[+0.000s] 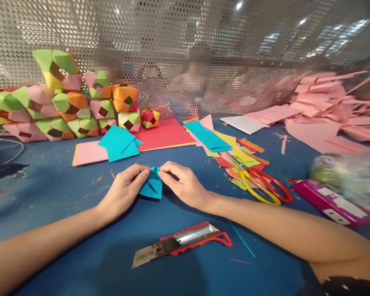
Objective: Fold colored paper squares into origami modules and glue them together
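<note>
A small folded blue paper (151,189) is held upright between both hands at the middle of the table. My left hand (125,187) pinches its left upper edge between thumb and fingers. On the other side, my right hand (183,185) grips the top right corner with thumb and forefinger. A dark slit or crease shows in the paper's face. Behind my left hand, more blue squares (119,144) lie over a pink sheet (91,153). In front of both hands rests a red utility knife (185,242), its blade pointing left.
Folded paper modules (69,105) are stacked at the back left, beside a red sheet (169,133). Scissors (260,185) lie on colored scraps to the right, near a purple packet (331,201). Pink strips (323,102) pile up behind. Beyond perforated metal (160,33), people are faintly visible.
</note>
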Available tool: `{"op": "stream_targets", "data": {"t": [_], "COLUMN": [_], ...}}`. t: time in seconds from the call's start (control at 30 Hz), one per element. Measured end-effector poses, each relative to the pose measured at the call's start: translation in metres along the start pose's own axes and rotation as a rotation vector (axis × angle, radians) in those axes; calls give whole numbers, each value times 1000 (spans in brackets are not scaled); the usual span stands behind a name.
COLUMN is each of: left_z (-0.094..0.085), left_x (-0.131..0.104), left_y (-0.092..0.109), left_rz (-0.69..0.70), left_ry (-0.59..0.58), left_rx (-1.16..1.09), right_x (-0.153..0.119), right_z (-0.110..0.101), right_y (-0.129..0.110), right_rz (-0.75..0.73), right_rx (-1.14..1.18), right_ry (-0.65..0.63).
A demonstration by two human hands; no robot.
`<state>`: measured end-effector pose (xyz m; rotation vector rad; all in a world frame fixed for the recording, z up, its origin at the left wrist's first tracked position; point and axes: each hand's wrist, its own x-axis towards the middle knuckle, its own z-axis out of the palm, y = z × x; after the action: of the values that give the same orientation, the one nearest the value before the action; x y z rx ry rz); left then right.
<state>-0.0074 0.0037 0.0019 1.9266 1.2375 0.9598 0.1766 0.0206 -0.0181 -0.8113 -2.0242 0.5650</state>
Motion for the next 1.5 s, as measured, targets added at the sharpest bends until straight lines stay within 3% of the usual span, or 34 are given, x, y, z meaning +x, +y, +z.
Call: {"op": "stream_targets", "data": {"t": [0.27,0.47,0.8,1.13,1.5], "left_z": [0,-1,0,0,1], "left_x": [-1,1,1,1,-3], "left_y": [-2,-4,-4,-3,0], "left_rz": [27,-28,-70,-43,-5], "left_ry": [-14,-36,-77,-112,-74], "left_rx": [-2,-55,-155,-89,2], "right_x": [-1,-1,3,4,-1], "right_z": [1,0,1,-1,1], "right_y": [0,3,6,3,1], "right_rz": [6,146,214,223,190], "right_rx": [13,200,331,269,193], "right_ry": [29,-27,-57,-61,-36]}}
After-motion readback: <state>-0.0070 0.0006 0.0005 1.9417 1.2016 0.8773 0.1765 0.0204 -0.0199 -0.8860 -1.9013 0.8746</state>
